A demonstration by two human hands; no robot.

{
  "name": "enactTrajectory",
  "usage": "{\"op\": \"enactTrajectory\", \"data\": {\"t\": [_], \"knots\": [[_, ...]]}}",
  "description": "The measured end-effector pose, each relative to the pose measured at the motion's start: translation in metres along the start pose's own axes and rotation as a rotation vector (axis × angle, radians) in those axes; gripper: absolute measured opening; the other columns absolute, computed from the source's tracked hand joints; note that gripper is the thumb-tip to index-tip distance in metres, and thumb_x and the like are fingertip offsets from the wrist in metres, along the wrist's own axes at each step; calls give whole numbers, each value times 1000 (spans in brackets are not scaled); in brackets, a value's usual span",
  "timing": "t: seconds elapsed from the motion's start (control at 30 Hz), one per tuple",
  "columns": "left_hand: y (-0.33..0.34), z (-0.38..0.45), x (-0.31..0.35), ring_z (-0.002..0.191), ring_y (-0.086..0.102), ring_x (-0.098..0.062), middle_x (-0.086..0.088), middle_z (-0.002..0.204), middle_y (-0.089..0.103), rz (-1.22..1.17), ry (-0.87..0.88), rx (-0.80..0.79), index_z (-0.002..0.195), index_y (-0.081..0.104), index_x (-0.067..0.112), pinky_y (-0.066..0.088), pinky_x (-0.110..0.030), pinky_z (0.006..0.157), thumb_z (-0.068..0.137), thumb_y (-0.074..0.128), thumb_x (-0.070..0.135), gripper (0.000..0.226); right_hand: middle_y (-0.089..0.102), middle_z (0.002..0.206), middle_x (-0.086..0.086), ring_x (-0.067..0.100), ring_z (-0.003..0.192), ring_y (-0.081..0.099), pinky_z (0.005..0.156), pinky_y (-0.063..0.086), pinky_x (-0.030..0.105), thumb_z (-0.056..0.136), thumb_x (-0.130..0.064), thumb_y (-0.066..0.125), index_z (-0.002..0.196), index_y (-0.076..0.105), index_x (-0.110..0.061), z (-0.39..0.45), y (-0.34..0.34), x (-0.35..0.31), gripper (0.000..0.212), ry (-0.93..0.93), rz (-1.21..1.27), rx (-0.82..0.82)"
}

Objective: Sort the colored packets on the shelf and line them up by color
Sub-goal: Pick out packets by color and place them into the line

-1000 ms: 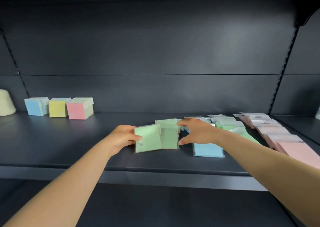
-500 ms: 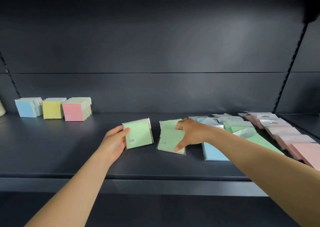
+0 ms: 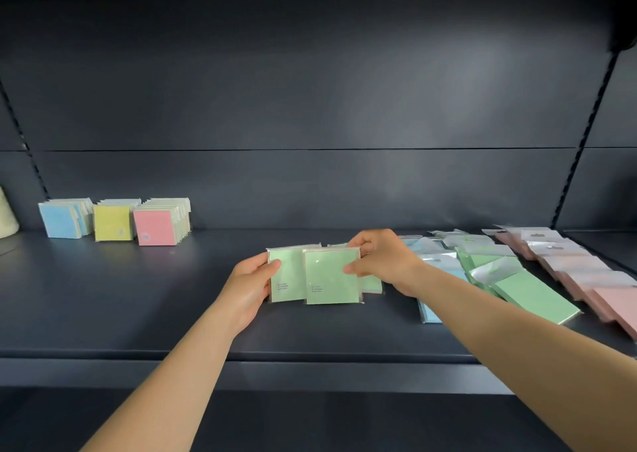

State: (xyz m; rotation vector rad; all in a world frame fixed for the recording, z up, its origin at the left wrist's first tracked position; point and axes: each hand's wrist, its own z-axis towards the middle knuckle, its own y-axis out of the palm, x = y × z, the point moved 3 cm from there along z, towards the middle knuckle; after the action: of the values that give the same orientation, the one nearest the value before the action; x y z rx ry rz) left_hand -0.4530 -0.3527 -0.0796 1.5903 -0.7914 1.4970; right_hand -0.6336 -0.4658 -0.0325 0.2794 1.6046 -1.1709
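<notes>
Centre frame: my left hand (image 3: 253, 284) pinches one green packet (image 3: 286, 277), right hand (image 3: 382, 262) pinches another (image 3: 332, 277), overlapping. Risk: slick wrap lets pkts slip, fanning across the shelf (image 3: 138, 300).

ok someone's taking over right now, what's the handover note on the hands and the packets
Left hand: holds an upright green packet by its left edge, mid-shelf.
Right hand: pinches a second green packet, overlapping the first one's front.
Done: blue stack, yellow stack and pink stack stand at back left.
Left: more green packets lie behind the held pair. Flat blue row, green row and pink row on the right of the shelf still need standing up.
</notes>
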Motion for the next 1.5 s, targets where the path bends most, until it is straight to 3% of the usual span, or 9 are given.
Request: {"op": "enactTrajectory", "data": {"t": [0.17, 0.37, 0.5, 0.63, 0.73, 0.87, 0.97, 1.1, 1.5], "knots": [[4, -3, 2, 101, 68, -17, 0, 106, 72, 69, 28, -118, 111, 65, 17, 51, -34, 89, 94, 53, 11, 21, 69, 85, 7, 23, 79, 67, 80, 55, 35, 69, -5, 80, 81, 58, -17, -2, 23, -1, 28, 2, 47, 127], [4, -2, -1, 106, 65, -19, 0, 109, 71, 162, 60, -132, 113, 63, 20, 49, -37, 95, 84, 60, -7, 40, 61, 80, -6, 6, 72, 58, 60, 44, 14, 73, -15, 79, 91, 56, -15, -3, 43, -1, 30, 0, 74, 227], [3, -1, -3, 107, 65, -17, 1, 110, 71, 148, 67, -127, 110, 63, 23, 49, -34, 94, 88, 54, -7, 38, 64, 90, -5, 11, 84, 61, 70, 47, 18, 88, -12, 62, 102, 58, -12, -5, 66, 5, 15, -11, 165, 208], [1, 1, -3, 107, 62, -15, 3, 109, 70, 172, 93, -28, 105, 64, 28, 48, -30, 93, 91, 51, -2, 36, 56, 97, -1, 10, 82, 53, 65, 39, 19, 95, -3, 43, 106, 46, -14, -3, 91, -1, 16, -42, 178, 226], [-3, 1, -3, 105, 60, -15, 4, 108, 68, 235, 142, 103, 110, 63, 25, 47, -24, 87, 92, 50, 2, 32, 51, 100, -1, 14, 91, 49, 74, 35, 18, 93, 3, 38, 110, 44, -13, 4, 102, -9, 24, -67, 221, 268], [-21, 4, 3, 92, 58, -7, 5, 104, 65, 324, 191, 194, 118, 60, 20, 43, -15, 69, 93, 47, 5, 32, 54, 104, -3, 12, 96, 51, 77, 40, 20, 91, 4, 41, 118, 49, -11, 22, 124, -21, 31, -68, 287, 304], [-59, 23, 13, 93, 58, -7, 5, 106, 64, 373, 235, 243, 119, 58, 21, 42, -13, 69, 91, 47, 4, 34, 60, 102, -4, 12, 97, 57, 80, 46, 21, 89, 4, 49, 112, 53, -15, 45, 147, -35, 31, -92, 375, 303], [-113, 57, 24, 97, 56, -7, 8, 107, 61, 397, 261, 319, 117, 56, 18, 40, -8, 68, 90, 52, 5, 30, 62, 100, -5, 10, 94, 59, 70, 45, 11, 87, 4, 55, 103, 54, -20, 85, 182, -58, 28, -114, 442, 334], [-169, 173, 8, 111, 56, -20, -1, 119, 63, 341, 211, 314, 127, 58, 16, 43, -30, 97, 87, 42, -1, 46, 57, 87, -14, 7, 87, 57, 61, 42, 10, 88, 2, 55, 104, 54, -18, 188, 241, -75, 26, 7, 413, 506]]}}
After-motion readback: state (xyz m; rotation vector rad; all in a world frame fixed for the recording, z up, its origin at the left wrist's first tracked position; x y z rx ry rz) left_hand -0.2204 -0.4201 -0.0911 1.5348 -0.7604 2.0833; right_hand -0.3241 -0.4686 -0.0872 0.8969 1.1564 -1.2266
